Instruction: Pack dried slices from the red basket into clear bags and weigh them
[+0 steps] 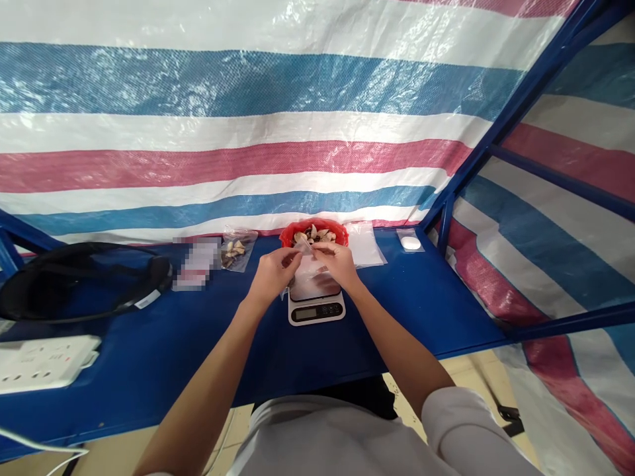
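My left hand [276,271] and my right hand [338,263] meet over a white digital scale [316,313] with a metal top plate. The fingers of both hands are pinched on the top edge of a clear plastic bag [306,263], which hangs over the scale's plate. How full the bag is, I cannot make out. Just behind the hands sits a red container [285,235] filled with pale and brown dried pieces [315,233]. To the left of my left hand lies a clear zip bag [246,261] with similar pieces inside.
Flat clear bags [366,246] lie right of the red container, and a white rounded object [411,243] rests farther right. At left are a blurred-out card [196,264], a black strap headpiece [161,277] and a white power strip [47,362]. Striped sheeting [248,165] hangs behind the blue table [198,354].
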### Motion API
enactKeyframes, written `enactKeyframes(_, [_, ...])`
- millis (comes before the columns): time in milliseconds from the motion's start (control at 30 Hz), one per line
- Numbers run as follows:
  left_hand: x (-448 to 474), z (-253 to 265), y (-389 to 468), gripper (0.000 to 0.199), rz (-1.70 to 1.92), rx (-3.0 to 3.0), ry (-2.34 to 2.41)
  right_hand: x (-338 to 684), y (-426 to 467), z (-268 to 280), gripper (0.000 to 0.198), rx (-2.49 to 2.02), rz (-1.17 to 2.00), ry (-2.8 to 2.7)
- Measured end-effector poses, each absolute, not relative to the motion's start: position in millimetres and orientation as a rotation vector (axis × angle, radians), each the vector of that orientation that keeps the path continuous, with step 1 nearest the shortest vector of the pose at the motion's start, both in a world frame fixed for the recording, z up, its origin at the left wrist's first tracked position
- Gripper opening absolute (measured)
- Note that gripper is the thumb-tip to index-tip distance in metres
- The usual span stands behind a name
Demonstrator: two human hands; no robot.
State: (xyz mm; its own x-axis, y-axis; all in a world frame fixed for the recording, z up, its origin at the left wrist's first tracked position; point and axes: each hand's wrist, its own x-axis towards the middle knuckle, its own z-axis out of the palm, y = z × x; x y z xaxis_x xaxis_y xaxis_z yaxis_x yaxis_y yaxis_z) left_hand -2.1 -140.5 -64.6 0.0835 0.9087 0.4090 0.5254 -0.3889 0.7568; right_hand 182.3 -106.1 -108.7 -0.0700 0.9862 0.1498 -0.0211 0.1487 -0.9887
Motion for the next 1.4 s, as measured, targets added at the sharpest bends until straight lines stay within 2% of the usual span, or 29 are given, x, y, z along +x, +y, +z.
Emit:
enactKeyframes(100, [4.6,-66.1,-130.9,0.029,1.124,1.774,1.436,181.9,-106.3,-104.4,0.036,-1.018,1.124,-1.402])
enactKeyframes(300, [7.6,-65.4,-117.0,0.045,1.144,1.345,1.296,182.5,-105.7,-94.9,0.023,-0.918,0.851,-1.64])
enactKeyframes(400, [7.3,-62.8,-115.5,0.04,1.125,1.221,1.237,183.3,-105.7,-94.0,0.024,-0.887,0.82,-1.696])
enactKeyframes(533, [6.1,-61.2,-115.0,0.032,1.11,1.129,1.199,185.2,-103.7,-95.8,0.027,-0.908,0.929,-1.658])
enactKeyframes(700, [6.4,-59.3,-114.8,0.034,1.133,1.167,1.175,191.1,-93.8,-89.1,0.035,-1.018,1.097,-1.659])
enactKeyframes(933, [7.8,-58.5,-111.3,0.032,1.14,1.303,1.183,200.1,-81.9,-68.8,0.027,-0.987,0.973,-1.877])
enactKeyframes(1167, [5.3,-61.8,-108.7,0.03,1.068,1.382,1.209,200.0,-77.6,-77.2,0.018,-1.053,1.013,-1.836])
enactKeyframes(1400, [-2.5,-51.1,-111.1,0.028,1.075,1.432,1.28,204.8,-77.6,-77.2,0.025,-1.112,1.101,-1.668])
